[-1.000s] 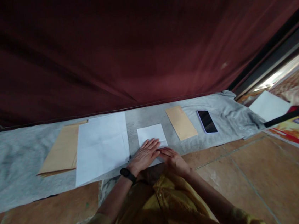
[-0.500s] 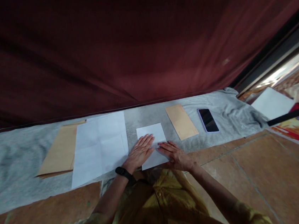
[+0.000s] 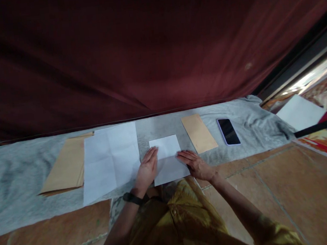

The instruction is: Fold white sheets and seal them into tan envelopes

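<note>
A folded white sheet of paper [image 3: 167, 159] lies on a grey cloth [image 3: 17, 180] spread over the floor. My left hand [image 3: 147, 169] rests flat on its left edge, fingers stretched out and together. My right hand [image 3: 194, 164] lies flat on its right edge, fingers spread. A black band sits on my left wrist. Neither hand holds anything.
Left of the folded sheet lies a larger unfolded white sheet [image 3: 109, 159] partly over a big brown envelope [image 3: 64, 166]. To the right are a small brown envelope [image 3: 199, 133] and a dark phone [image 3: 228, 131]. A dark red curtain [image 3: 144, 50] hangs behind. Brown floor tiles [image 3: 290, 187] lie in front.
Both hands have slid apart from the middle of the folded sheet to its left and right edges, uncovering most of the paper.
</note>
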A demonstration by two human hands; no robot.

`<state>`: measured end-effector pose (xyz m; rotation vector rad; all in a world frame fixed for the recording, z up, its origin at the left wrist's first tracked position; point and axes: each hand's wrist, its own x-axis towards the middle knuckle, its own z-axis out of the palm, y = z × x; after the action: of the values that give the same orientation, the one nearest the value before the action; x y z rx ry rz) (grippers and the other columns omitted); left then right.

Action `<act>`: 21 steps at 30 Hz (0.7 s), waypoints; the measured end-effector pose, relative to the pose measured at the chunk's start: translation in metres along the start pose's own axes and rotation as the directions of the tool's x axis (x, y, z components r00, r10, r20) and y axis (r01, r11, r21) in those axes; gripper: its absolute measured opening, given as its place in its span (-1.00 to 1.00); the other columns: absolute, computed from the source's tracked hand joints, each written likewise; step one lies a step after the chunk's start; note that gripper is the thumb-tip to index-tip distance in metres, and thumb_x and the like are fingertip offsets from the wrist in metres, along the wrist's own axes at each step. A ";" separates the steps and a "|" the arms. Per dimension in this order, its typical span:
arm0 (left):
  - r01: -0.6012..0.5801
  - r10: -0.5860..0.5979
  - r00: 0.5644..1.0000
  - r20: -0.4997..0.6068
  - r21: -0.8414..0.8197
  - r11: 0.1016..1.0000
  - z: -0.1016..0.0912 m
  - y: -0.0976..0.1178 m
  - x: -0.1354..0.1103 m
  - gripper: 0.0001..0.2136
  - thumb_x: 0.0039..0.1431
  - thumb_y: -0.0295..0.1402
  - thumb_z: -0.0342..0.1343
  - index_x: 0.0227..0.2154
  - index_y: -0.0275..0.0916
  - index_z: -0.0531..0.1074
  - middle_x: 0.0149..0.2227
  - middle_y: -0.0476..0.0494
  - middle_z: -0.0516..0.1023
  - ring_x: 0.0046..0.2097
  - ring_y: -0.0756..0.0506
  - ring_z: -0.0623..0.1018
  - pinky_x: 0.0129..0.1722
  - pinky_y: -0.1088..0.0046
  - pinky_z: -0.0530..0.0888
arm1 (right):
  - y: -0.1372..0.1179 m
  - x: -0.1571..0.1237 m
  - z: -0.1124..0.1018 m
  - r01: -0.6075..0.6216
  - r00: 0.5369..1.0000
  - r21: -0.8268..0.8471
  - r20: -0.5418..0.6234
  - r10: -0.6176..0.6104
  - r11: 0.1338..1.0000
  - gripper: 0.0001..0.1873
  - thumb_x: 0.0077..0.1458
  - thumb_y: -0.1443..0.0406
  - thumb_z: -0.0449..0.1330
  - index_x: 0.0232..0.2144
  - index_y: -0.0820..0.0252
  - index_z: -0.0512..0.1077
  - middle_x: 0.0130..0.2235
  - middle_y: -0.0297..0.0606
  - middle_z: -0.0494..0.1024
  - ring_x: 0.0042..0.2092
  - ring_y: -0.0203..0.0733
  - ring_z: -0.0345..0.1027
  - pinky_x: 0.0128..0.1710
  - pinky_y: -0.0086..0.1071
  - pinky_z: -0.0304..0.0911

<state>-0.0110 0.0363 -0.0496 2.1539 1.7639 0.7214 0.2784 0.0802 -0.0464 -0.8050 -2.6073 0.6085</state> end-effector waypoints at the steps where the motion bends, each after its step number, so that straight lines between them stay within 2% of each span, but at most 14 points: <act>1: -0.004 0.003 1.000 -0.013 -0.032 0.999 -0.002 0.001 -0.009 -0.51 0.37 -0.46 -0.19 0.32 -0.18 0.21 0.35 -0.18 0.31 0.37 -0.12 0.28 0.36 0.14 0.29 | 0.001 0.001 0.001 -0.002 1.000 0.002 -0.019 0.002 1.000 -0.18 0.02 0.58 0.13 0.34 0.18 0.21 0.34 -0.07 0.29 0.36 0.00 0.11 0.36 0.05 0.06; 5: 0.029 -0.031 0.999 -0.027 -0.077 0.997 -0.012 0.003 -0.041 -0.41 0.25 -0.61 -0.21 0.31 -0.14 0.23 0.31 -0.14 0.35 0.33 -0.08 0.34 0.36 0.18 0.31 | 0.003 0.006 0.004 -0.030 0.994 0.034 -0.101 0.033 0.999 -0.29 0.08 0.59 0.08 0.27 0.13 0.32 0.26 -0.09 0.41 0.28 0.00 0.24 0.29 0.06 0.16; 9: 0.056 -0.058 0.998 -0.040 -0.031 0.998 -0.018 -0.004 -0.054 -0.38 0.18 -0.64 -0.17 0.29 -0.16 0.26 0.30 -0.15 0.37 0.32 -0.10 0.36 0.34 0.16 0.34 | 0.004 0.012 0.005 -0.069 0.988 0.089 -0.133 0.080 0.994 -0.36 0.09 0.58 0.12 0.19 0.10 0.42 0.18 -0.09 0.50 0.18 0.00 0.35 0.20 0.05 0.24; 12: 0.025 -0.021 0.998 -0.061 0.070 0.997 -0.022 -0.011 -0.054 -0.49 0.22 -0.60 -0.11 0.20 -0.18 0.38 0.25 -0.19 0.44 0.29 -0.16 0.39 0.30 0.09 0.39 | 0.005 0.015 0.006 -0.103 0.982 0.121 -0.146 0.120 0.987 -0.40 0.08 0.58 0.10 0.13 0.09 0.47 0.12 -0.14 0.55 0.13 -0.04 0.39 0.17 -0.02 0.27; 15: -0.044 0.053 0.998 -0.046 0.173 0.984 -0.028 -0.016 -0.053 -0.63 0.30 -0.50 -0.06 0.07 -0.20 0.49 0.15 -0.23 0.52 0.24 -0.23 0.44 0.27 0.00 0.40 | 0.007 0.017 0.007 -0.125 0.977 0.145 -0.155 0.148 0.981 -0.34 0.02 0.60 0.10 0.13 0.08 0.47 0.11 -0.18 0.56 0.12 -0.08 0.39 0.17 -0.07 0.27; 21: -0.054 0.069 0.996 -0.056 0.231 0.972 -0.040 -0.026 -0.057 -0.72 0.35 -0.37 -0.04 -0.01 -0.19 0.52 0.03 -0.24 0.59 0.17 -0.27 0.50 0.25 -0.07 0.38 | 0.008 0.017 0.013 -0.166 0.962 0.167 -0.191 0.197 0.972 -0.35 -0.05 0.59 0.11 0.09 0.08 0.50 0.08 -0.20 0.58 0.10 -0.07 0.40 0.16 -0.08 0.27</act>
<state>-0.0620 -0.0170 -0.0411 2.3685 1.9030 0.6344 0.2631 0.0930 -0.0580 -1.0098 -2.2877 0.7204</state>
